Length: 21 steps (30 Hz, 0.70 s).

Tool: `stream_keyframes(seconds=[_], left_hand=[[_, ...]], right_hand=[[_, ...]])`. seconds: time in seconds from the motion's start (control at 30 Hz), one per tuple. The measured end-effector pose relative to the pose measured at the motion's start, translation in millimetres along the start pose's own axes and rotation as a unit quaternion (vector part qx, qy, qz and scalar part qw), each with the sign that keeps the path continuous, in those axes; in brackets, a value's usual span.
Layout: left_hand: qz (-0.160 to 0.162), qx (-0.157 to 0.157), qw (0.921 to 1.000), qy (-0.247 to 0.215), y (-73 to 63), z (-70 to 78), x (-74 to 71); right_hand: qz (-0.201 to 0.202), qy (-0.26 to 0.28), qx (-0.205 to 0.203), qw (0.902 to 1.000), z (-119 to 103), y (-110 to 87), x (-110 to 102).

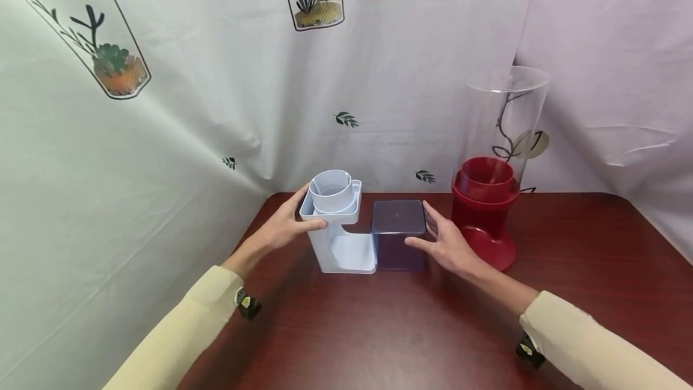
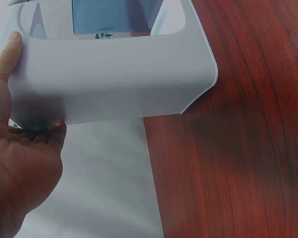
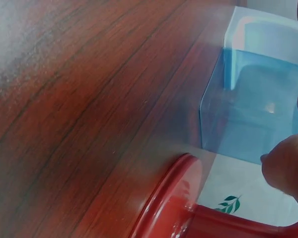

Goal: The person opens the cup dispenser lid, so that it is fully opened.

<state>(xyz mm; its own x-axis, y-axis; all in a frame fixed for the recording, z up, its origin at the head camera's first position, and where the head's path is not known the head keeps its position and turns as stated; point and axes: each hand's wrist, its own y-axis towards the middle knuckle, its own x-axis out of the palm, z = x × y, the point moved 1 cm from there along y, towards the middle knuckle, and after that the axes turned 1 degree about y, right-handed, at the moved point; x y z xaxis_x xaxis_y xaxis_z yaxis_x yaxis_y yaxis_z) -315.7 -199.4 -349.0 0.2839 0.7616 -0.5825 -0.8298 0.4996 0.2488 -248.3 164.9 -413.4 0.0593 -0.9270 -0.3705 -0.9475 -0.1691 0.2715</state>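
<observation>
A pale blue-white plastic stand (image 1: pixel 346 251) is upright on the table, a round collar (image 1: pixel 331 191) rising from its square top tray. My left hand (image 1: pixel 281 224) grips that upper part from the left, thumb along the front and fingers behind; the left wrist view shows the stand's side wall (image 2: pixel 119 74) against them. Beside the stand's foot is a translucent dark-blue square container (image 1: pixel 399 242), its flat closed face upward. My right hand (image 1: pixel 446 242) holds its right side, thumb at the front and fingers toward the back. In the right wrist view the container (image 3: pixel 253 109) looks light blue.
To the right of my right hand stands a red dispenser base (image 1: pixel 482 215) with a tall clear cylinder (image 1: pixel 503 125) on top. A white patterned cloth (image 1: pixel 390 89) hangs behind and to the left of the dark red wooden table (image 1: pixel 368 330).
</observation>
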Motion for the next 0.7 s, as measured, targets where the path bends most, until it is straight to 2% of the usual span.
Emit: stream_keyframes(seconds=[0.13,0.3,0.47,0.7], left_hand=[[0.013,-0.003,0.9999,0.009,-2.5,2.7,1.6],[0.039,-0.006,0.9983,0.043,-6.6,7.6,4.8],[0.056,-0.012,0.9963,0.063,-11.4,12.3,6.2],[0.065,-0.016,0.9961,0.057,-13.5,20.2,3.4]], right_hand=[[0.006,-0.014,0.012,0.9998,-5,-2.8,0],[0.018,-0.031,0.016,0.9992,-13,-4.9,-4],[0.025,-0.039,0.008,0.9989,-23,-7.5,-14],[0.045,-0.030,-0.018,0.9984,-38,-10.3,-36]])
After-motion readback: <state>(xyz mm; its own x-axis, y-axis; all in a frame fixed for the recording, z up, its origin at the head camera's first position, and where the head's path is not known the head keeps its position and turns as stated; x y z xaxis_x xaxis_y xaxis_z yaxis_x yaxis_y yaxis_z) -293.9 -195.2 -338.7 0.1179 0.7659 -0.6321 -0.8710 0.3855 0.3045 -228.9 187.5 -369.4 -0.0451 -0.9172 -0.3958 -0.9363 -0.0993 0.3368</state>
